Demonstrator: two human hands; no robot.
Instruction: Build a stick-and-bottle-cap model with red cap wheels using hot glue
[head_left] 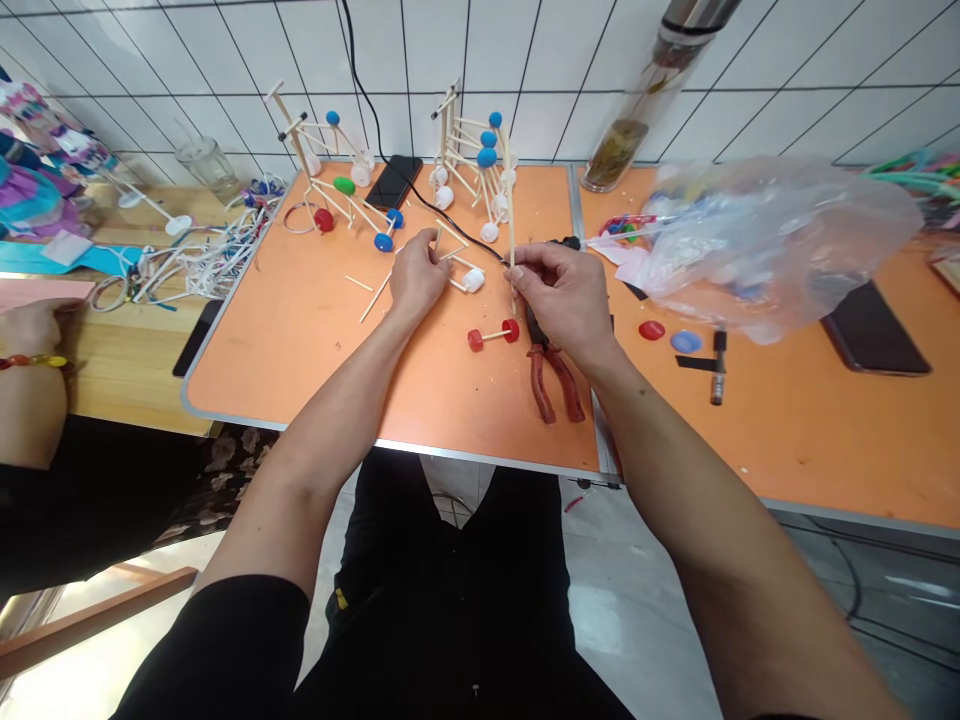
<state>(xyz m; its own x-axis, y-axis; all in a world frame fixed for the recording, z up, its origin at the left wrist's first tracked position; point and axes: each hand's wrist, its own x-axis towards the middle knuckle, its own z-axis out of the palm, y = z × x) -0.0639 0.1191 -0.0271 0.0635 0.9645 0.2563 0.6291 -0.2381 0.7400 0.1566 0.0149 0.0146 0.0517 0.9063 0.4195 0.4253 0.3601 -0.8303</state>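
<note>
My right hand pinches a long thin wooden stick between thumb and fingertips, and the stick stands nearly upright. My left hand has its fingers closed on a small wooden stick frame, which has a white bottle-cap wheel at its near end; the fingers hide part of it. Between the hands and nearer me lies a stick axle with two red bottle-cap wheels. Pliers with red handles lie under and beside my right hand. Loose sticks are by my left hand.
Two stick models with cap wheels stand at the back near a phone and a black cable. On the right are a plastic bag, loose caps, a marker and another phone. Another person's hand rests at left.
</note>
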